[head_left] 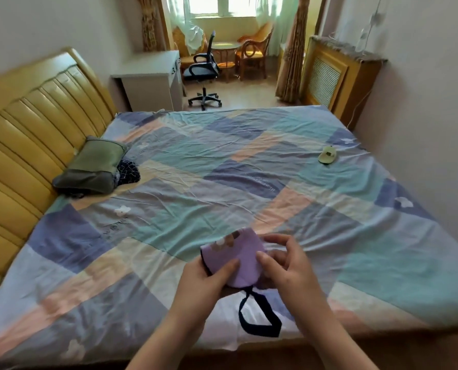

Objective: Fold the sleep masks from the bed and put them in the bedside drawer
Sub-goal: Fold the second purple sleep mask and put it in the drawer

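A purple sleep mask (238, 252) with a cartoon print is doubled over and held just above the near edge of the bed. My left hand (209, 279) pinches its lower left side with the thumb on top. My right hand (284, 265) grips its right side. The mask's black elastic strap (259, 316) hangs down in a loop below it. A pale green sleep mask (327, 155) lies on the far right of the bed sheet (195, 182). No drawer is in view.
A green pillow (91, 166) and a dark patterned cloth (127, 172) lie by the yellow headboard (30, 129) on the left. Beyond the bed stand a white desk (150, 76), an office chair (203, 68) and a wooden radiator cover (332, 76).
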